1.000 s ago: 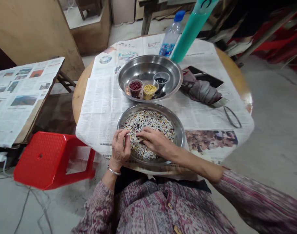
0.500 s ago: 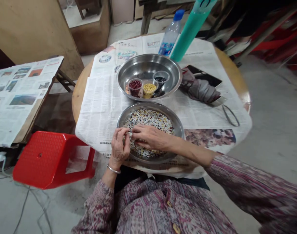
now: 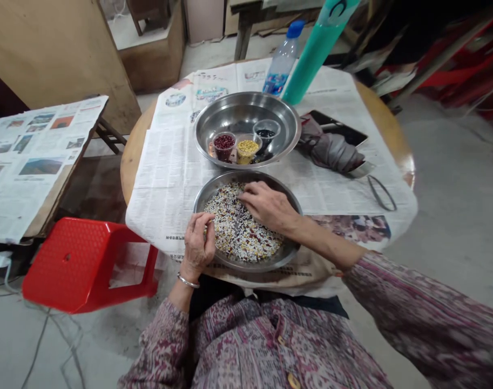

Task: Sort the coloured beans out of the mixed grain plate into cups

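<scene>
A shallow steel bowl holds a mix of white grains and dark red, yellow and black beans. At its left rim is my left hand, fingers curled inward and thumb near them; whatever it may hold is hidden. My right hand dips its bunched fingertips into the far right part of the mix, and what lies between them is too small to name. Behind stands a larger steel basin with clear cups of red beans, yellow beans and black beans.
Newspaper covers the round table. A water bottle and a tall green bottle stand at the back. To the right lie a folded grey umbrella and a dark phone-like slab. A red stool is at left.
My right hand swept left toward my left hand, then moved back right and farther away across the grains. A darker furrow now shows in the mix. My left hand has stayed at the rim.
</scene>
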The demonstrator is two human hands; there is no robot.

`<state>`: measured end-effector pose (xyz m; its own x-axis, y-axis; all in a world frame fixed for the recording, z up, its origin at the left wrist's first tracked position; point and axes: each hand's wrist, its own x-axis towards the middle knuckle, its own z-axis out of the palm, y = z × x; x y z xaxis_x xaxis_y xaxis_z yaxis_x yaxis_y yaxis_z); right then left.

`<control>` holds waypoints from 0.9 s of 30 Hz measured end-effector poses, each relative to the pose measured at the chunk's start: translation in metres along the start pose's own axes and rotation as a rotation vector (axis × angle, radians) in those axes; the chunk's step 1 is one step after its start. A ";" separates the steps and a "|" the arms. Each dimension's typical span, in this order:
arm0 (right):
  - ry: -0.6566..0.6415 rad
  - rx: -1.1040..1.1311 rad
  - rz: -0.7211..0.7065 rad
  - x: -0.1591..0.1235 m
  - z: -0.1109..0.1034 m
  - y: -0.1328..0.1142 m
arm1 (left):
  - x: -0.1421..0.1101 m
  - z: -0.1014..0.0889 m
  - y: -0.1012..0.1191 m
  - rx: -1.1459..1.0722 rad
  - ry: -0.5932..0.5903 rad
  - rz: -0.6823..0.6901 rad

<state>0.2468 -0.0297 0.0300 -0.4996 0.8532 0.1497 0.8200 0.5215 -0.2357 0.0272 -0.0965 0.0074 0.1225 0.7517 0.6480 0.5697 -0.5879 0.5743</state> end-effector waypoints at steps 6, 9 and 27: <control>-0.023 0.067 0.036 0.004 0.002 -0.017 | 0.002 -0.001 0.000 -0.033 0.006 0.010; -0.112 0.220 -0.146 -0.015 0.005 -0.036 | 0.002 -0.001 -0.001 -0.020 0.001 0.015; -0.042 -0.029 -0.074 -0.057 -0.012 0.000 | 0.002 -0.002 -0.002 0.006 0.006 0.043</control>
<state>0.2790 -0.0783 0.0326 -0.5697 0.8123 0.1248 0.7881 0.5830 -0.1972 0.0248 -0.0939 0.0085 0.1420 0.7238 0.6753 0.5689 -0.6179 0.5427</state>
